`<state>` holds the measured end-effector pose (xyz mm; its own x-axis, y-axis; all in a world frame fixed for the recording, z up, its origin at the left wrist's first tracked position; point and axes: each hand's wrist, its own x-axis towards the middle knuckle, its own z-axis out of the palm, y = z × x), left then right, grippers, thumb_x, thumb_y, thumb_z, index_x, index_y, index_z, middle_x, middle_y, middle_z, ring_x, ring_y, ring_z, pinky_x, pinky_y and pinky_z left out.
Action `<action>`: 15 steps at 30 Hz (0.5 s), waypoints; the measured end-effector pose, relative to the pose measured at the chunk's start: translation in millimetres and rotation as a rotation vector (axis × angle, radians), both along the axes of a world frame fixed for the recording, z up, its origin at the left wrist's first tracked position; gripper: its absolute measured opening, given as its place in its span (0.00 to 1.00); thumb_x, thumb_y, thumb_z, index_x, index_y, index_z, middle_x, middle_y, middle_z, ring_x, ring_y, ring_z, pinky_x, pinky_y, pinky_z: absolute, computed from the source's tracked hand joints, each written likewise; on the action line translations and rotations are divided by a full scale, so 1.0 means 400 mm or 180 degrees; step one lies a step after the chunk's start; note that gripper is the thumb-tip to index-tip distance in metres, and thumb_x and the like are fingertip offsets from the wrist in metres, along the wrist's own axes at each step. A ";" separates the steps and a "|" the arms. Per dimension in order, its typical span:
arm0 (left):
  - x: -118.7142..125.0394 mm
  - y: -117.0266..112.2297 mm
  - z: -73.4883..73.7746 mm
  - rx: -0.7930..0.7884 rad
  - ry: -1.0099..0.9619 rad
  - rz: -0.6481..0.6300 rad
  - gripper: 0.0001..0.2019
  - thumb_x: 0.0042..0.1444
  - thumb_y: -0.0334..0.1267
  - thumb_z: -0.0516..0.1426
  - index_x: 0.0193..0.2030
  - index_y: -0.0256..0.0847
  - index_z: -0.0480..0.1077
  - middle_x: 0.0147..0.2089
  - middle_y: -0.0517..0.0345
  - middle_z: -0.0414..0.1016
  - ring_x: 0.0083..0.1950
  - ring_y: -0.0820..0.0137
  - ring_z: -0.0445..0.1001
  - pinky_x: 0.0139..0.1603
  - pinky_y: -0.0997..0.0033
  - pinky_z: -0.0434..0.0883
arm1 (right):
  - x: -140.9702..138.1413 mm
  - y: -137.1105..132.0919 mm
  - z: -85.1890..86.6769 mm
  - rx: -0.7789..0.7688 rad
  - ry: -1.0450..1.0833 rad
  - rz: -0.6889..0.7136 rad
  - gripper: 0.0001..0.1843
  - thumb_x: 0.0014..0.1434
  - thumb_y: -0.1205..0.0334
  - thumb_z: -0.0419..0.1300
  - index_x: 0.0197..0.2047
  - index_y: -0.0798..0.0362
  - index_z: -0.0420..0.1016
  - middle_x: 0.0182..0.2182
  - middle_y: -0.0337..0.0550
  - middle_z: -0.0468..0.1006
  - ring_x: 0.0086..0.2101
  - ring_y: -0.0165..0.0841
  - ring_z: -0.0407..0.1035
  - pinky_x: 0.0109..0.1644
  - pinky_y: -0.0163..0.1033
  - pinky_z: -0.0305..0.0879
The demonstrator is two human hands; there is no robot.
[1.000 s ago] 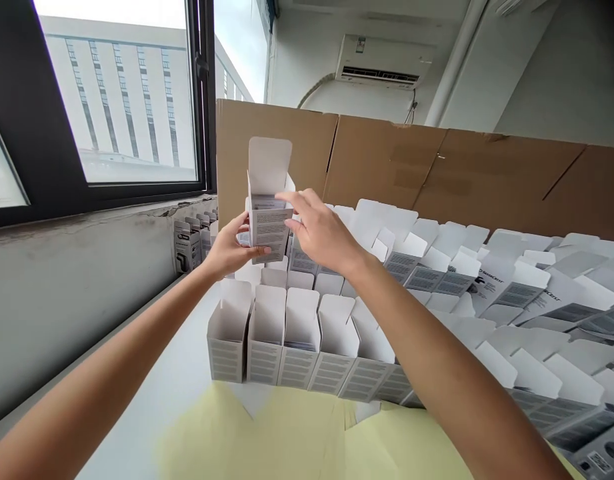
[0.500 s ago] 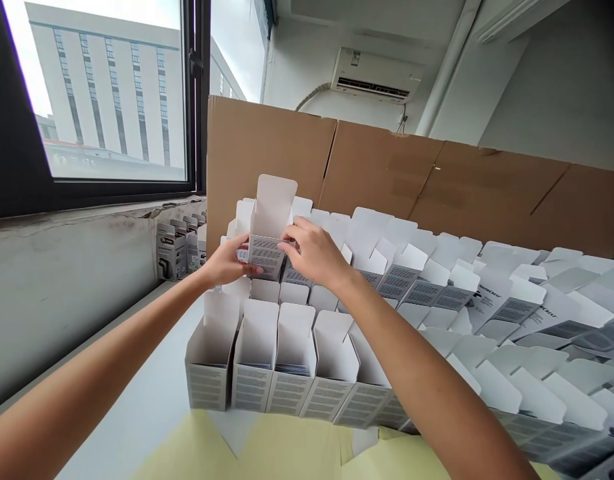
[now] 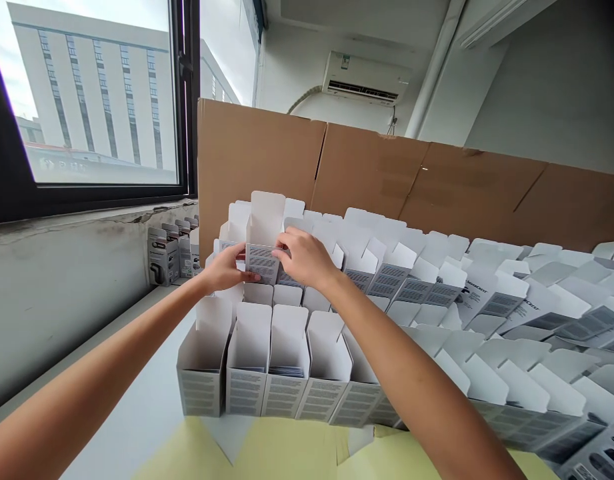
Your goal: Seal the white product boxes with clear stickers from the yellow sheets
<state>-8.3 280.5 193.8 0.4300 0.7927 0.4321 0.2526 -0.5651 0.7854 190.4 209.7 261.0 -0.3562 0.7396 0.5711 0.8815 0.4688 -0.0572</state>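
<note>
An open-topped white carton (image 3: 263,263) with grey printed text stands in the back row, its tall rear flap raised. My left hand (image 3: 227,268) grips it at the lower left, with the thumb beside it and a finger across its printed front. On the other side, my right hand (image 3: 307,257) pinches the carton's upper right edge with thumb and fingertips. Inside, the carton's contents are hidden. Nearer to me is a front row of similar open cartons (image 3: 247,390); one of them, a carton (image 3: 289,393), shows a stack of thin sheets inside.
Many more open cartons (image 3: 527,393) fill the right side in rows, flaps up. Behind them rises a brown cardboard wall (image 3: 267,143). Yellow paper (image 3: 291,447) lies along the front of the white table (image 3: 151,373). Printed boxes (image 3: 164,257) stand at the left by the window wall.
The carton between my hands has come down a little lower among the back-row cartons. Both hands moved down with it. The whole view has shifted slightly.
</note>
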 end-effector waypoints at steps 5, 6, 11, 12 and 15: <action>0.009 -0.006 -0.004 -0.0005 -0.0070 -0.0015 0.27 0.42 0.44 0.69 0.51 0.43 0.72 0.50 0.53 0.79 0.54 0.55 0.75 0.57 0.51 0.71 | 0.005 0.027 -0.018 -0.0011 -0.0009 0.0023 0.04 0.63 0.66 0.61 0.36 0.54 0.77 0.35 0.44 0.73 0.41 0.36 0.66 0.40 0.39 0.60; 0.011 -0.007 -0.003 -0.0022 -0.0061 0.0028 0.27 0.42 0.44 0.68 0.50 0.43 0.72 0.49 0.53 0.79 0.54 0.55 0.76 0.56 0.51 0.72 | 0.004 0.031 -0.020 0.0013 0.0001 0.0020 0.05 0.63 0.66 0.61 0.36 0.54 0.78 0.36 0.44 0.73 0.41 0.36 0.66 0.41 0.39 0.60; 0.010 -0.011 0.011 -0.0023 0.0037 0.0232 0.24 0.42 0.45 0.67 0.48 0.43 0.74 0.51 0.52 0.79 0.52 0.55 0.76 0.52 0.52 0.74 | -0.004 0.048 -0.020 0.0158 0.0012 0.0038 0.04 0.62 0.68 0.62 0.36 0.54 0.78 0.37 0.44 0.71 0.42 0.36 0.66 0.42 0.40 0.60; 0.010 -0.011 0.013 0.0007 0.0037 0.0266 0.24 0.42 0.45 0.67 0.48 0.43 0.74 0.51 0.52 0.79 0.51 0.55 0.77 0.51 0.53 0.74 | -0.006 0.051 -0.021 0.0191 0.0021 0.0056 0.04 0.63 0.68 0.61 0.36 0.55 0.78 0.37 0.44 0.71 0.42 0.36 0.66 0.43 0.40 0.60; 0.010 -0.012 0.014 0.0114 0.0051 0.0410 0.22 0.42 0.45 0.67 0.46 0.44 0.75 0.49 0.53 0.80 0.49 0.55 0.77 0.51 0.53 0.74 | -0.008 0.057 -0.028 0.0228 0.0055 0.0088 0.04 0.62 0.69 0.61 0.36 0.55 0.77 0.37 0.44 0.71 0.42 0.36 0.66 0.43 0.39 0.60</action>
<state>-4.3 275.5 199.3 0.3326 0.8260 0.4550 0.3373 -0.5548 0.7605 187.4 232.4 249.6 -0.3655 0.6867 0.6283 0.8674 0.4963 -0.0378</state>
